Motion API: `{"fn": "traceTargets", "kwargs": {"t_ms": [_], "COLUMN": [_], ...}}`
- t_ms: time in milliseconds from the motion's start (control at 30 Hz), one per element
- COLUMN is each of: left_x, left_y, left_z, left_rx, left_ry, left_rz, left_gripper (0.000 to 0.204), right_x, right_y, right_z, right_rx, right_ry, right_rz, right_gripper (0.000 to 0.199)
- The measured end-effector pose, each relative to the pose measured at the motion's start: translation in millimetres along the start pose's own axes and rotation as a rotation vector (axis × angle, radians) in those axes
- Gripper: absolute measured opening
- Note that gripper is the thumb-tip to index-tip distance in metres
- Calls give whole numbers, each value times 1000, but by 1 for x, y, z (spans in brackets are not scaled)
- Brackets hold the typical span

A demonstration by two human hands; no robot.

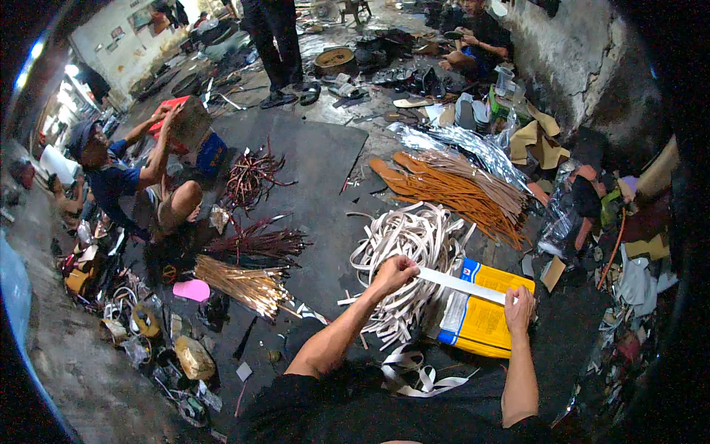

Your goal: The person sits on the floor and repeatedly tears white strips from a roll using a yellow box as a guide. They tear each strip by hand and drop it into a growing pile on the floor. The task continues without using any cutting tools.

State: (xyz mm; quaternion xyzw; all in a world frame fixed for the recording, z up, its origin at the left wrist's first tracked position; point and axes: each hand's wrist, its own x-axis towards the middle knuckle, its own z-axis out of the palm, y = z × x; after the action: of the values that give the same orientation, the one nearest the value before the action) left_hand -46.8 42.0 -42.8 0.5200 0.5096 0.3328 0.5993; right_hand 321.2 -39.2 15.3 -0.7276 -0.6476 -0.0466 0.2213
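A flat white strip [464, 286] is stretched between my two hands. Its left end is pinched in my left hand [397, 274], over the edge of a big tangled pile of white strips [403, 240]. The right end sits in the closed fingers of my right hand [519, 307]. Beneath the strip lies a yellow and blue package [481, 334], partly covered by my right hand. Close to my body a few loose white strips [421, 377] curl on the dark floor.
Orange-brown strips [436, 192] and silvery strips [473, 152] lie beyond the white pile. Left of it are bundles of gold strips [240, 280] and dark red strips [259, 243]. A seated person [122, 174] at the left handles a red box [181, 118]. Scraps line the right wall [577, 59].
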Motion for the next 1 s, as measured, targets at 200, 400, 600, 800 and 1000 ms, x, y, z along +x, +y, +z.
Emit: {"fn": "traceTargets", "kwargs": {"t_ms": [200,400,600,800,1000], "left_x": [-4,9,6,-4,-2], "left_y": [-1,-23,-19,-17,21], "left_z": [-2,-2,-3,-8,-6], "left_rx": [64,74,82,150,83], "left_ry": [0,16,-2,-19,50], "left_rz": [50,78,52,95,134], "left_gripper": [20,22,22,25,21], "right_x": [-8,-7,-7,-9,-5], "right_y": [-19,-21,-23,-15,-16], "right_z": [11,19,18,23,21], "right_rx": [-256,-299,-303,-351,-269], "right_ry": [81,123,104,128,121], "right_rz": [35,33,50,44,65], "right_gripper": [25,26,25,26,27]}}
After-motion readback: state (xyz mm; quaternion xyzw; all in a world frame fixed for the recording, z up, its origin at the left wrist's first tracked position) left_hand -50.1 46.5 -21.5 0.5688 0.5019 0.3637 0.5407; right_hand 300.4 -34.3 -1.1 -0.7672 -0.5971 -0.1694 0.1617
